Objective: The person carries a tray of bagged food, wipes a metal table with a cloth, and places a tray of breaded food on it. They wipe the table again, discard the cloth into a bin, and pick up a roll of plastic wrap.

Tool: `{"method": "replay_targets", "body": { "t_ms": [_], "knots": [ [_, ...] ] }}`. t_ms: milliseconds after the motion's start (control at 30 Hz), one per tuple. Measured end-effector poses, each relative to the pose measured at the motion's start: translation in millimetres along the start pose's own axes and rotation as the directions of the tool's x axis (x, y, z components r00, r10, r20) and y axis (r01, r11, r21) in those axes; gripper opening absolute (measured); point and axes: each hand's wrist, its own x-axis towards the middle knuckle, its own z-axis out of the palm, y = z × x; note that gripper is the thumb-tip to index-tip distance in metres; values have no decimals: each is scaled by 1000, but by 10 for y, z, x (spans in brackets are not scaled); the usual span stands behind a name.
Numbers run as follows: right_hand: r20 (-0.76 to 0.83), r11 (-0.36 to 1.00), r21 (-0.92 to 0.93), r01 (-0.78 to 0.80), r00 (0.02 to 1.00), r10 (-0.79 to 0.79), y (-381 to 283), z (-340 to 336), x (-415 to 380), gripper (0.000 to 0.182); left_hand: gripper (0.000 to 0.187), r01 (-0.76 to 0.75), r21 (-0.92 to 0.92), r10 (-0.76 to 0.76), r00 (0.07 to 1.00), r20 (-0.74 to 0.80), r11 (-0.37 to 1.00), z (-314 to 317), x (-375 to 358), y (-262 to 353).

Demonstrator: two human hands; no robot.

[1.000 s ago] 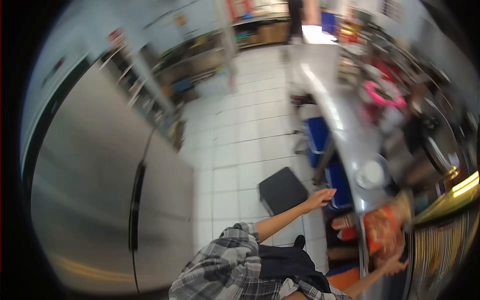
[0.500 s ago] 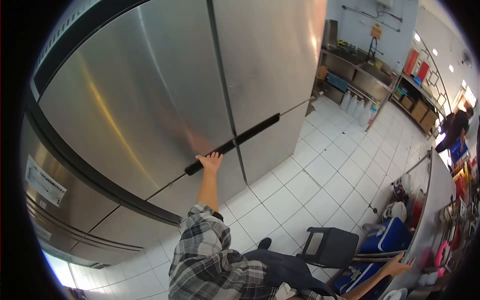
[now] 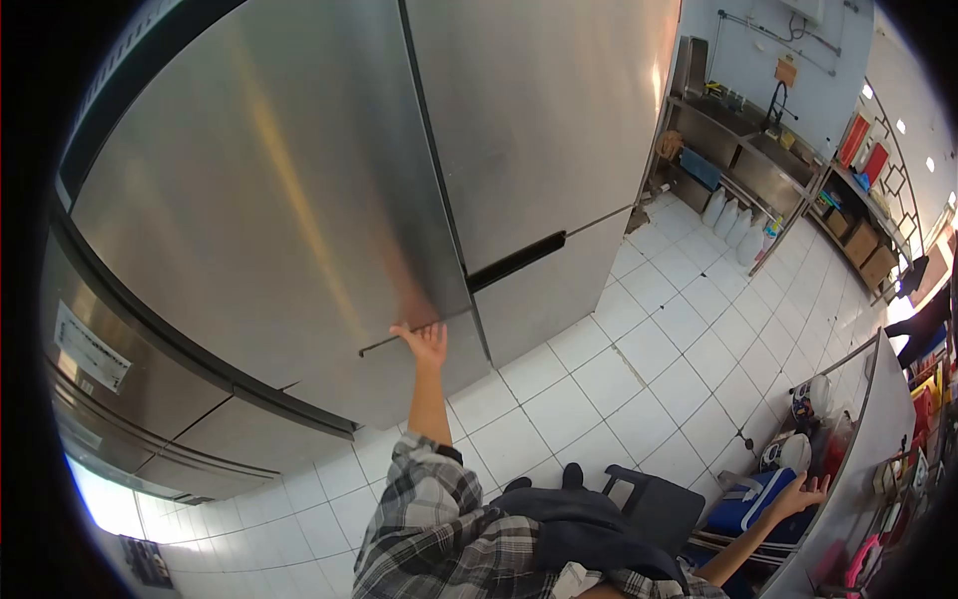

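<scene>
My left hand point(image 3: 426, 344) is at the lower edge of the upper left steel refrigerator door point(image 3: 269, 200), fingertips hooked at the edge and thumb out to the side. That door stands slightly out from the cabinet. Beside it, the upper right door point(image 3: 549, 120) is closed, with a dark handle recess point(image 3: 517, 262) along its bottom. Over at the lower right, my right hand point(image 3: 798, 494) is open and empty, fingers apart, near the edge of a grey counter and above a blue cooler box point(image 3: 743, 507).
A dark stool point(image 3: 654, 514) stands on the white tiles by my feet. Shelves under the counter point(image 3: 883, 399) hold tubs and coolers. Farther back are a steel sink point(image 3: 778, 160), white bottles point(image 3: 733, 225) and a rack with boxes point(image 3: 863, 245). Part of a dark-clothed person point(image 3: 923, 324) shows at the right edge.
The upper left door has swung out a little, with my left hand at its edge, and its dark handle recess no longer shows. My right hand has risen slightly. The view has shifted.
</scene>
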Motion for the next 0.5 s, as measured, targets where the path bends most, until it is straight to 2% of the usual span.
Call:
{"method": "replay_targets", "body": {
  "t_ms": [33,67,100,167,233,267,300,333,367,400,433,467,500],
  "knots": [
    [30,999,-23,-34,999,34,13,31,29,56,119,-14,101,13,1000,8,995,-106,-158,-51],
    [28,997,69,-42,999,40,-4,139,52,57,120,-25,206,21,1000,19,978,-195,-311,-76],
    [57,989,148,-21,998,13,112,274,145,56,120,-20,218,16,1000,20,976,-267,-371,-58],
    [88,967,255,10,996,-34,214,423,237,55,112,69,298,-84,996,37,952,-399,-348,61],
    [115,948,318,24,991,-64,68,466,238,53,101,37,441,-108,985,137,897,-554,-109,252],
    [86,950,311,10,996,-38,-121,424,189,52,93,107,462,-167,982,92,881,-557,38,377],
    [76,975,220,24,996,-41,-269,317,118,51,87,180,490,-233,971,49,853,-541,217,469],
    [10,950,310,26,999,-31,-350,244,28,54,84,198,439,-266,959,97,877,-580,390,560],
    [-23,991,108,76,997,-74,-377,48,-47,59,81,232,391,-306,942,138,891,-497,591,564],
    [-50,998,68,-4,999,8,-480,-234,-152,61,81,182,324,-156,982,-106,928,-220,504,445],
    [-69,996,26,-90,993,91,-625,-559,-270,64,85,143,250,-119,987,-110,958,-195,633,429],
    [-234,995,-79,-65,971,45,-809,-871,-361,64,74,16,419,-1,999,-37,908,-267,696,381],
    [-374,980,-193,-47,927,-29,-961,-1215,-464,65,57,-159,626,78,985,155,763,-348,702,333]
  ]
}}
